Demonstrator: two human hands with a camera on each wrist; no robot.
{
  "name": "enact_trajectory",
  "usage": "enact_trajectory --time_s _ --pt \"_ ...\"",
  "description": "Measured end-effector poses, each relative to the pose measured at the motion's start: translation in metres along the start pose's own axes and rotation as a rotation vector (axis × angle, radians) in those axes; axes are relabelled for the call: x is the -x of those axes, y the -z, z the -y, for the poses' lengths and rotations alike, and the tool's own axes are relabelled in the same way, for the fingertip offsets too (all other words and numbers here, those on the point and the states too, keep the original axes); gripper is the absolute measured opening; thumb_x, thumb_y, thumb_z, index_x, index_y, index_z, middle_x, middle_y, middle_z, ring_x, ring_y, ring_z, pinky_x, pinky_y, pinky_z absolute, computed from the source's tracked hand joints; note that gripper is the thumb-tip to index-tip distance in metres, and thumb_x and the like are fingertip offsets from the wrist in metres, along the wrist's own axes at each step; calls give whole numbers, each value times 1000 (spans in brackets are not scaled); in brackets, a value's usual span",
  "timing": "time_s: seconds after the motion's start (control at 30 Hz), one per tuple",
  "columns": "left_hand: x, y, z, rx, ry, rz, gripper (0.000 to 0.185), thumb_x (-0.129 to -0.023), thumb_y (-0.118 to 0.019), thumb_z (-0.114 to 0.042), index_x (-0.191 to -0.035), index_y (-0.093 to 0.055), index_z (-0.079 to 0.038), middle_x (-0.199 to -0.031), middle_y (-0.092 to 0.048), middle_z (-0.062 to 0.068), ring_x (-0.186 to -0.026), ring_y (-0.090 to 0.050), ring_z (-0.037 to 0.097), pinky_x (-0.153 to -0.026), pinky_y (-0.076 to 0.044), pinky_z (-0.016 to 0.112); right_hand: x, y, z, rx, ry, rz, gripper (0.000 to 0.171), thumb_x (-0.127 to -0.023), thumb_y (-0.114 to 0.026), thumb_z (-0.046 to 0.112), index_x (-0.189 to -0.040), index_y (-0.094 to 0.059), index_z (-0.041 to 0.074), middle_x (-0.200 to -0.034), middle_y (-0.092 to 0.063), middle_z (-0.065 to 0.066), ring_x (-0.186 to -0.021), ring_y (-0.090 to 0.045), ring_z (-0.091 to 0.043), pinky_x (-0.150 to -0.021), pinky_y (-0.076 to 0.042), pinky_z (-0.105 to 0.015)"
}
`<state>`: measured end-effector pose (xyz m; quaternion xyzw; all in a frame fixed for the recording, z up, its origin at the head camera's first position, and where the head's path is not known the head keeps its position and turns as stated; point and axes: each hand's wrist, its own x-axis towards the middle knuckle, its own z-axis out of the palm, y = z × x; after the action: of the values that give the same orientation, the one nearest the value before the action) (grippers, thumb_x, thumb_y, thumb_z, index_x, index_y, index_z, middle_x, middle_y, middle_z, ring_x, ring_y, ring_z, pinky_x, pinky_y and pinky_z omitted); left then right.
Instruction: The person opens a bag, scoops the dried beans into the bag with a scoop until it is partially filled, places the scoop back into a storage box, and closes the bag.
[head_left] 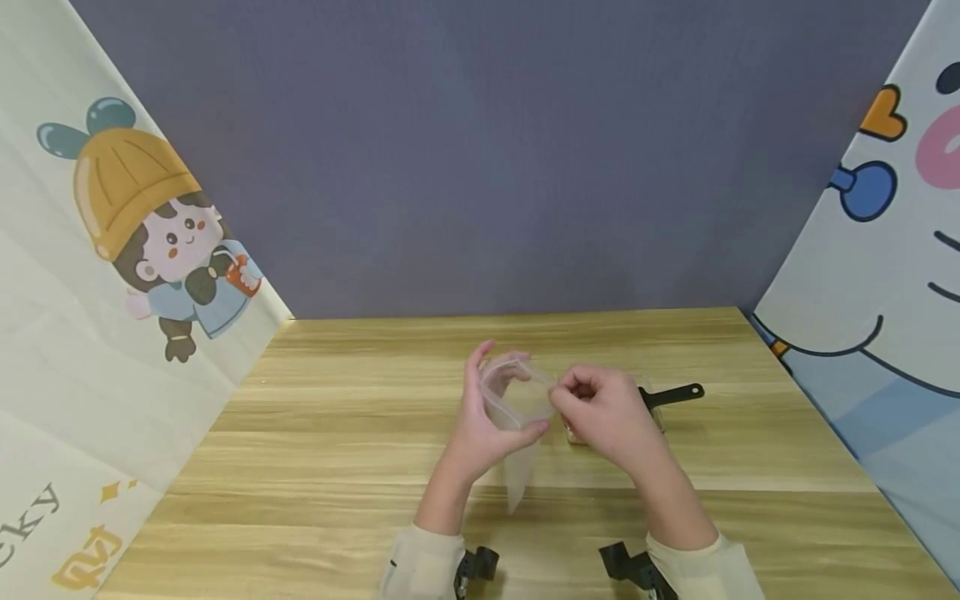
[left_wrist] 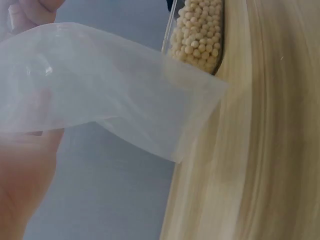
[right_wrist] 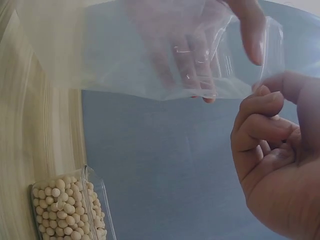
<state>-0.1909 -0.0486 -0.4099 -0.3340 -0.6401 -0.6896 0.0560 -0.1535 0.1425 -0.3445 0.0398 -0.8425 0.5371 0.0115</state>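
Note:
A translucent plastic bag [head_left: 519,475] hangs over the table with its mouth spread open toward the head camera. My left hand [head_left: 486,429] holds the mouth from the left, thumb along the near side and fingers round the far side. With thumb and index finger, my right hand [head_left: 607,412] pinches the right edge of the mouth. In the right wrist view, left-hand fingers show through the film. Behind the right hand stands a clear box [right_wrist: 103,200] of round pale beans [right_wrist: 65,207], largely hidden in the head view. A black handle [head_left: 678,394] sticks out rightward there.
The wood-grain table [head_left: 315,450] ends at a grey-blue panel [head_left: 487,167] at the back. Printed cloths flank it, with a cartoon child [head_left: 180,242] on the left one. Black wrist mounts sit at both sleeves.

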Motion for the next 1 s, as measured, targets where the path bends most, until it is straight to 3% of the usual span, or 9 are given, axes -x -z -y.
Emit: enact_trajectory --time_s 0.17,0.27,0.33,0.5,0.63,0.9,1.0 --pt "0 -1 2 172 38 -69 104 -82 -89 -3 -159 -20 -16 -153 -50 33 -131 -57 17 -129 -37 27 -1 -1 0 8 21 3 15 -98 -62 14 -86 -68 8 -59 -57 -3 -51 -53 -16 -44 -45 -29" --pt "0 -2 0 259 98 -92 105 -81 -92 -12 -158 -21 -19 -156 -50 31 -135 -56 19 -131 -35 29 -2 -2 0 10 40 6 16 -98 -63 14 -85 -67 6 -57 -55 -2 -49 -50 -16 -42 -41 -28" --pt "0 -2 -1 285 133 -72 113 -80 -94 -17 -161 -17 -23 -158 -49 28 -140 -53 21 -134 -30 33 -2 -3 1 10 46 7 17 -98 -63 14 -83 -67 7 -56 -55 -2 -48 -49 -16 -41 -39 -27" --pt "2 3 -1 230 185 35 128 -79 -95 -38 -169 -4 -25 -163 -46 21 -153 -43 23 -138 -16 52 -3 -3 2 18 43 3 16 -97 -64 14 -82 -66 8 -57 -56 -2 -49 -50 -16 -41 -39 -27" --pt "2 5 -2 149 187 80 124 -80 -93 -46 -169 -10 -22 -165 -45 15 -156 -39 26 -135 -17 62 -4 -3 2 29 50 -4 15 -96 -64 13 -82 -67 9 -58 -57 -2 -50 -53 -16 -42 -40 -27" --pt "2 5 -8 77 219 106 117 -78 -94 -44 -166 -17 -35 -166 -42 4 -159 -34 26 -129 -25 71 -3 -3 2 47 59 -4 14 -95 -63 12 -83 -67 8 -59 -57 -2 -50 -53 -16 -41 -40 -28" --pt "2 4 -9 4 213 91 114 -79 -95 -32 -166 -21 -34 -161 -47 6 -155 -37 25 -126 -31 70 -2 -2 2 60 56 -16 14 -96 -62 13 -85 -68 7 -60 -58 -2 -52 -55 -17 -42 -45 -29"
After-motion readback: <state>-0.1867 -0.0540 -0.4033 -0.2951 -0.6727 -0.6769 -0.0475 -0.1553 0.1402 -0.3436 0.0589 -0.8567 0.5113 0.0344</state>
